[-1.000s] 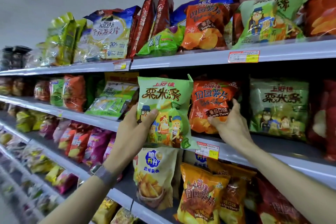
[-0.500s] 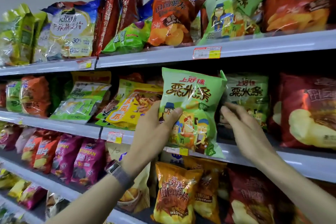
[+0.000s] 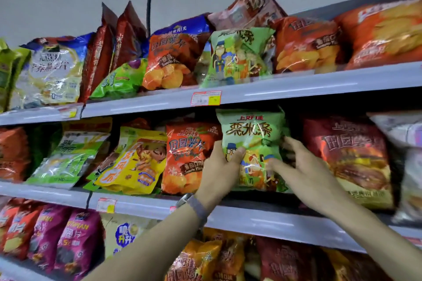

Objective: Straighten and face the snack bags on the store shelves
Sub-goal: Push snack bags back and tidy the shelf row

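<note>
Eyes on the green snack bag [image 3: 253, 143], standing upright on the middle shelf [image 3: 274, 221], front label out, tucked between an orange bag [image 3: 186, 155] on its left and a dark red bag [image 3: 349, 155] on its right. It looks like a puffed foil pillow: my read is very light, mostly air, soft and crinkly, with a glossy film that could slide under a loose grip. The contents are probably brittle, so squeezing the belly risks crushing them. The best places to hold are the side seams or lower corners, where the film is flat and takes a pinch.

That is roughly what is happening here. The left hand [image 3: 220, 173] grips the bag's lower left edge, thumb [image 3: 238, 151] laid across the front, the other fingers out of sight behind the bag. The right hand [image 3: 306, 175] is spread wide, fingers [image 3: 288, 141] fairly straight, tips against the bag's right edge and the thumb touching the front low down. It looks more like steadying and nudging than clamping, though whether any fingertip slips behind the bag I cannot tell.
</note>
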### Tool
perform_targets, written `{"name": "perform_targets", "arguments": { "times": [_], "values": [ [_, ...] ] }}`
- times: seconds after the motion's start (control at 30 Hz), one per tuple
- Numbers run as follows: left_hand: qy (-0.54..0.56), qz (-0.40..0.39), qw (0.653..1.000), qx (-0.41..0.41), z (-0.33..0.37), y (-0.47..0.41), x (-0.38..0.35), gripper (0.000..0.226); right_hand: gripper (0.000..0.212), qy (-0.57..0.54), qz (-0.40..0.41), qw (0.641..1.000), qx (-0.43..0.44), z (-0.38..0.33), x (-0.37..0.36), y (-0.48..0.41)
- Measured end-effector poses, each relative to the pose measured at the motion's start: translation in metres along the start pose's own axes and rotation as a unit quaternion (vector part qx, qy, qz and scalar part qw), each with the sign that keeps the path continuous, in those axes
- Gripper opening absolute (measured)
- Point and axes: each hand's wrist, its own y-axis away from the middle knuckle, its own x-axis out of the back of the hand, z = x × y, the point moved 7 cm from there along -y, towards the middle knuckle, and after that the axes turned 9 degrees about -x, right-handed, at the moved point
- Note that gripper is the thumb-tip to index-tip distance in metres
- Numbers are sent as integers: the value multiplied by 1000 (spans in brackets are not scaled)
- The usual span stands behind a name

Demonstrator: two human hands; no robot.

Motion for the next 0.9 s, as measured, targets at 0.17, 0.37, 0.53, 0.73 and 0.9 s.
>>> {"name": "perform_targets", "arguments": {
  "times": [0.17,0.37,0.53,0.73,0.9],
  "values": [
    [28,16,999,13,-6,-7,-21,24,85,67,-79,995,18,14,-22,5],
    [-1,-25,1000,-2,-14,9,-39,29,101,122,-153,981,2,41,-33,12],
    [47,-32,997,44,-18,12,-41,29,100,117,-132,984,5,37,-27,15],
    [-37,-96,993,49,-13,20,-25,48,102,169,-140,976,3,41,-27,18],
    [-114,-147,983,-5,4,24,-8,37,91,217,-93,972,2,29,-17,23]
  ]
}}
